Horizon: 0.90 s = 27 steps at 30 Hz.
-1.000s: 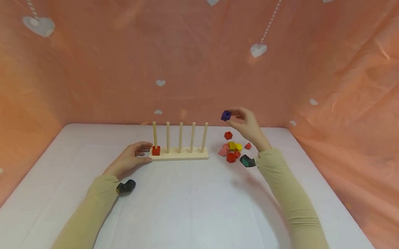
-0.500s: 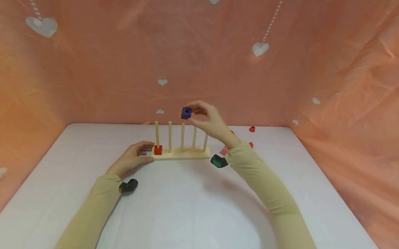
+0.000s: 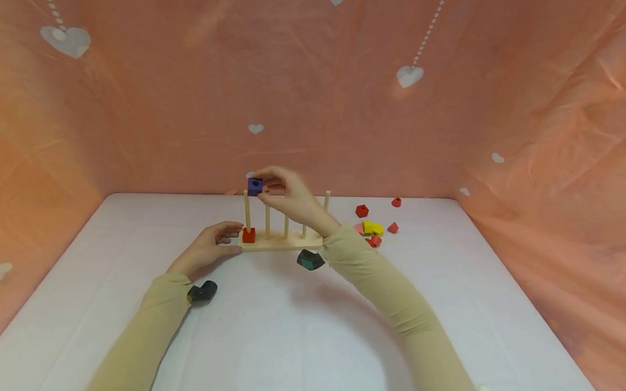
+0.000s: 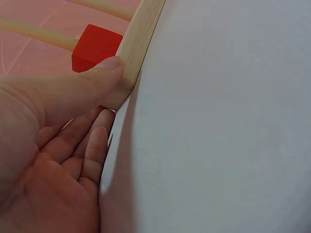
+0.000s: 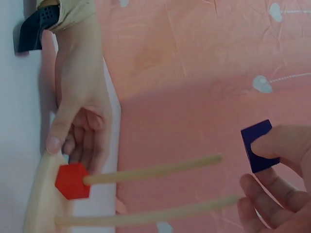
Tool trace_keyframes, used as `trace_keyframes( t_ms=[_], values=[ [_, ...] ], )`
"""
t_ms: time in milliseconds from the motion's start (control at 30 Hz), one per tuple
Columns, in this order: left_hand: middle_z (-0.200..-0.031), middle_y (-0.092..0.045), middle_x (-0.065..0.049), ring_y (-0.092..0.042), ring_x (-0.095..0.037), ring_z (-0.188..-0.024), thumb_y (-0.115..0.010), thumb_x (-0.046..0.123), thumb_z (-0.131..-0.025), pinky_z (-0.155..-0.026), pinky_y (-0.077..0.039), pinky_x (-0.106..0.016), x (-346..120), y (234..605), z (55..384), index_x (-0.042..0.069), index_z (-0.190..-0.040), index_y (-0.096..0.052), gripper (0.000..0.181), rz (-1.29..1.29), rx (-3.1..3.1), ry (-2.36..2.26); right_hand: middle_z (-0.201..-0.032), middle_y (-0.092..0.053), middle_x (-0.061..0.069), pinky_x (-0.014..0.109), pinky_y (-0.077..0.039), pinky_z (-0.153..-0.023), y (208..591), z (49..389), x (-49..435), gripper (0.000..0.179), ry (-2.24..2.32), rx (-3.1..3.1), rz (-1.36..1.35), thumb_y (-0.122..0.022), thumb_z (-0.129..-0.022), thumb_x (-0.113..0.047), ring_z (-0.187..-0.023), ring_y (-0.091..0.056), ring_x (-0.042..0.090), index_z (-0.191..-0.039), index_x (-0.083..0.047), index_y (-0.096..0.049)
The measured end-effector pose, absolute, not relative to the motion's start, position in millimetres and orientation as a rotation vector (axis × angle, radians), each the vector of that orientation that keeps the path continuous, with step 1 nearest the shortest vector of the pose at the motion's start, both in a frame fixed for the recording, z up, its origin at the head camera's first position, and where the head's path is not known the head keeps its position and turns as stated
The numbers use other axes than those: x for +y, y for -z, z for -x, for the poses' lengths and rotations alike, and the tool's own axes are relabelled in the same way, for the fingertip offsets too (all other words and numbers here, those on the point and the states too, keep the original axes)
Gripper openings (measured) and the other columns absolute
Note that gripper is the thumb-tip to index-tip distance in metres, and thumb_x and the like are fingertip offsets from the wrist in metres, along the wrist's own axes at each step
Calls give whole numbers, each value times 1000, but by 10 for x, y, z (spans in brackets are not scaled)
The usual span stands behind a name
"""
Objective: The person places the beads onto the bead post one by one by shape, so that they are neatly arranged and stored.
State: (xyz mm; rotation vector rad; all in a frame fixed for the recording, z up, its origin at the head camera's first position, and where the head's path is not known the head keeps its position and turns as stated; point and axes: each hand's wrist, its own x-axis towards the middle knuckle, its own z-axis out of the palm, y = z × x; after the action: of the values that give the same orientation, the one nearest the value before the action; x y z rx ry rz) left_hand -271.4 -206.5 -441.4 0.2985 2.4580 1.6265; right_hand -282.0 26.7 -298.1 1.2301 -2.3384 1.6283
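A wooden peg board (image 3: 275, 242) with several upright pegs stands on the table, and a red cube bead (image 3: 248, 235) sits low on its leftmost peg. My left hand (image 3: 204, 250) holds the board's left end; in the left wrist view the thumb (image 4: 104, 77) lies against the board's edge. Between the thumb and fingers of my right hand (image 3: 297, 202) is a purple cube bead (image 3: 255, 186) with a dark hole. It is level with the top of the leftmost peg (image 3: 247, 208). The right wrist view shows the purple bead apart from the peg's tip.
Right of the board lie loose red, pink and yellow beads, among them a red bead (image 3: 362, 211), a yellow bead (image 3: 367, 227) and a red bead (image 3: 396, 202) farther off. My right forearm crosses over the board's right part. A pink cloth (image 3: 307, 100) hangs behind the white table (image 3: 279, 341).
My right hand has carried the purple bead leftward from above the loose beads to the leftmost peg's top. The left hand has stayed at the board's end.
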Motion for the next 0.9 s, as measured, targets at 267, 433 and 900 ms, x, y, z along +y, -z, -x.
trace_keyframes(
  t_ms=[267,433,900],
  values=[
    [-137,-47,-20,-44,-35,-119,-73,14,-85,-102,-34,-50,-2085,4417,2720,3,-139,-44,62,-350,2462,-1629,-117,-57,15,31,-47,-92,3262,3004,79,37,-1536,-2337,-1167,-64,-88,3,-105,-58,21,-125,1,-57],
    [-136,-48,-22,-46,-36,-120,-72,14,-86,-102,-34,-50,-2092,4418,2748,-1,-138,-43,61,-435,2517,-1587,-119,-54,17,27,-48,-91,3320,2999,20,38,-1492,-2340,-1134,-62,-89,3,-104,-58,23,-127,4,-54],
    [-137,-47,-19,-44,-36,-122,-72,16,-86,-104,-33,-52,-2076,4409,2722,3,-140,-43,62,-337,2472,-1611,-114,-60,17,22,-49,-87,3528,3001,-50,36,-1552,-2384,-1022,-64,-87,3,-102,-60,23,-122,6,-55]
  ],
)
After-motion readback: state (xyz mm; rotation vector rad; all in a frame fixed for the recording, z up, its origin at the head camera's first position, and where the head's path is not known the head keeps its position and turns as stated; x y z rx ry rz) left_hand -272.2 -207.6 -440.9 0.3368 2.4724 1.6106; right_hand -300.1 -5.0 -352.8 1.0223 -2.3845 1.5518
